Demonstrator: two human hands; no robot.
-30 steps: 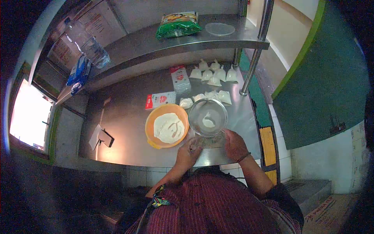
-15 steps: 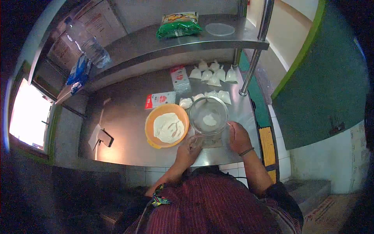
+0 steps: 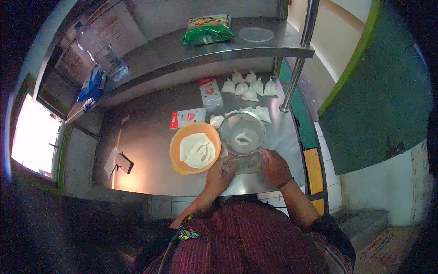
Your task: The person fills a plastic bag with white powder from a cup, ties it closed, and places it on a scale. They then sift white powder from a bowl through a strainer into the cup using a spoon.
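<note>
My right hand (image 3: 276,169) is closed on the short handle of a round mesh sieve (image 3: 232,129), with a small heap of white powder (image 3: 242,139) on its mesh. Below the sieve, a see-through, greyish thing (image 3: 249,164) sits between my hands; its shape is hard to make out. My left hand (image 3: 221,174) is at its left side with fingers curled, and what they grip is hidden. Just left of the sieve stands an orange plastic bowl (image 3: 176,165) holding white powder (image 3: 197,150), its surface scooped and uneven.
Behind the sieve lie several small tied bags of white powder (image 3: 250,93) and two red-and-white packs (image 3: 188,117). A phone on a stand (image 3: 123,163) is at the left. The overhead shelf (image 3: 159,54) carries a green bag (image 3: 207,35), clear lid (image 3: 256,34) and plastic bottle (image 3: 102,55).
The sieve has shifted slightly left and toward the back with my right hand, and the powder on its mesh has changed shape. My left hand stays nearly in place.
</note>
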